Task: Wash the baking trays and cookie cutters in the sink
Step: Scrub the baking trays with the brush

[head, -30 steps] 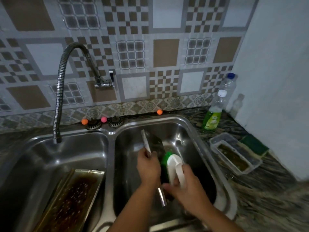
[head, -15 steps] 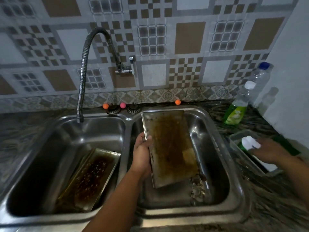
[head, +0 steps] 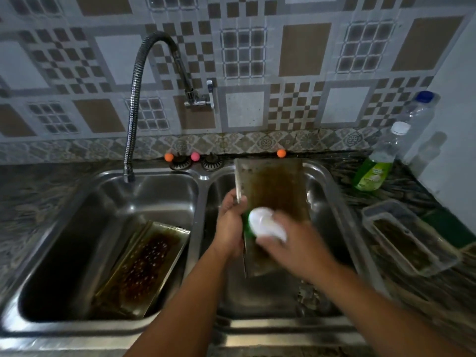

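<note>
A greasy brown baking tray [head: 273,186] stands tilted in the right sink basin [head: 332,202]. My left hand [head: 230,225] grips its left edge. My right hand [head: 298,246] holds a white-handled scrub brush [head: 265,222] with green bristles, pressed against the tray's lower face. A second tray [head: 144,266], dark with burnt residue and wet, leans in the left basin [head: 64,240]. Small metal pieces that may be cookie cutters [head: 309,297] lie blurred at the bottom of the right basin.
A flexible steel faucet [head: 134,99] arches over the left basin, no water running. On the right counter stand a green dish soap bottle [head: 376,163], a clear bottle [head: 419,117], and a clear plastic container [head: 409,238] beside a green sponge [head: 445,228].
My right hand came back from the container on the right counter with the brush and now presses it on the tray. The left hand still holds the tray's left edge.
</note>
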